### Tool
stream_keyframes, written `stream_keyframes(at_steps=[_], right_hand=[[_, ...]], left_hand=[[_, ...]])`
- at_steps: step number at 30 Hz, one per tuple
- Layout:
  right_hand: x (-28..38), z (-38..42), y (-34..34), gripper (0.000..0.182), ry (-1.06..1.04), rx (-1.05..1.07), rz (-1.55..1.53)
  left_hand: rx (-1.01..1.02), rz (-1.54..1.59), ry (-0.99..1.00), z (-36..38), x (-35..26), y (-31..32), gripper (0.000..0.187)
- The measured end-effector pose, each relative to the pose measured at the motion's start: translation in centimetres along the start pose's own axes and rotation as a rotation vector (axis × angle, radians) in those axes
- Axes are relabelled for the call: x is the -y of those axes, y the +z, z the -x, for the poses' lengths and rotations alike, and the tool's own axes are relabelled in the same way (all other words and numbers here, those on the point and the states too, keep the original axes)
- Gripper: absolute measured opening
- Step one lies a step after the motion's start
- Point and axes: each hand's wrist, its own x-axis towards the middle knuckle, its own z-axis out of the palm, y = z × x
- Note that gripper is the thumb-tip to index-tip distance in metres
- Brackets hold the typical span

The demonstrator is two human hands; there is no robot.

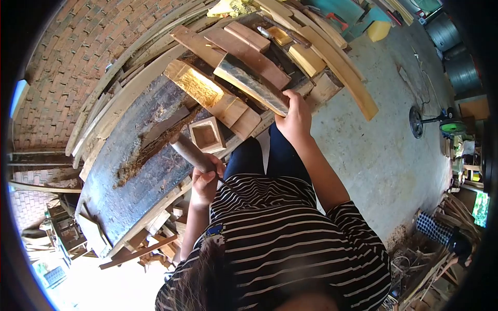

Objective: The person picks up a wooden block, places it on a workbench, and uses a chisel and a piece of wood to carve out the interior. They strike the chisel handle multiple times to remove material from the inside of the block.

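In my left hand [203, 182] is a thick round wooden club [191, 153], held with its blunt end pointing up and to the left over the bench. A thin dark rod shows beyond the same fist. My right hand [295, 116] is closed around the near end of a wooden board [251, 85] with a dark, rough face and a pale edge. Between the hands sits a small square wooden box [206, 133] with a hollow inside. Beside it lies a wooden block [199, 88] with a roughly carved, brightly lit hollow.
The dark workbench [135, 181] carries wood shavings [132, 168]. Several planks and a reddish board [248, 57] lie at its far side. A long curved plank [342, 67] overhangs the right edge. A fan [436, 122] stands on the concrete floor [373, 150], and a person [441, 233] is at far right.
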Motion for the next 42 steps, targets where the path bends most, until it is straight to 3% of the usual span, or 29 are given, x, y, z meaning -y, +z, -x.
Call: stream_keyframes(at_steps=[1, 3, 4, 6, 10, 14, 18, 22, 30, 42], right_hand=[[0.0, 0.5, 0.1, 0.051, 0.006, 0.007, -0.010], [-0.3, 2.3, 1.1, 0.052, 0.303, 0.274, -0.202], [-1.9, 4.0, 2.7, 0.052, 0.339, 0.342, -0.368], [-2.1, 5.5, 3.6, 0.052, 0.802, 0.499, -0.708], [-1.8, 6.3, 4.0, 0.044, 0.795, 0.444, -0.851], [-1.7, 5.7, 3.2, 0.046, 0.836, 0.571, -0.917], [-2.7, 6.0, 3.5, 0.048, 0.751, 0.597, -0.801], [-2.7, 5.8, 3.4, 0.046, 0.731, 0.623, -0.761], [-2.5, 5.8, 3.5, 0.047, 0.751, 0.604, -0.774], [-2.5, 5.8, 3.4, 0.043, 0.746, 0.617, -0.745]], left_hand=[[0.026, 0.005, 0.054, -0.3, -0.1, -0.3, 0.039], [0.001, -0.013, 0.101, -0.5, -1.6, 0.2, 0.035], [-0.011, -0.064, 0.132, -0.8, -2.4, 0.2, 0.034], [-0.061, -0.152, 0.200, -1.6, -3.9, 0.4, 0.032], [-0.081, -0.170, 0.458, -4.1, -6.0, 0.7, 0.024], [-0.069, -0.133, 0.549, -6.7, -7.3, 0.8, 0.021], [-0.210, -0.269, 0.560, -9.4, -6.5, 1.2, 0.011], [-0.269, -0.349, 0.707, -11.5, -4.1, 0.0, 0.010], [-0.234, -0.411, 0.761, -12.5, -3.7, 0.3, 0.011], [-0.372, -0.450, 0.732, -13.1, -3.8, 1.5, 0.012]])
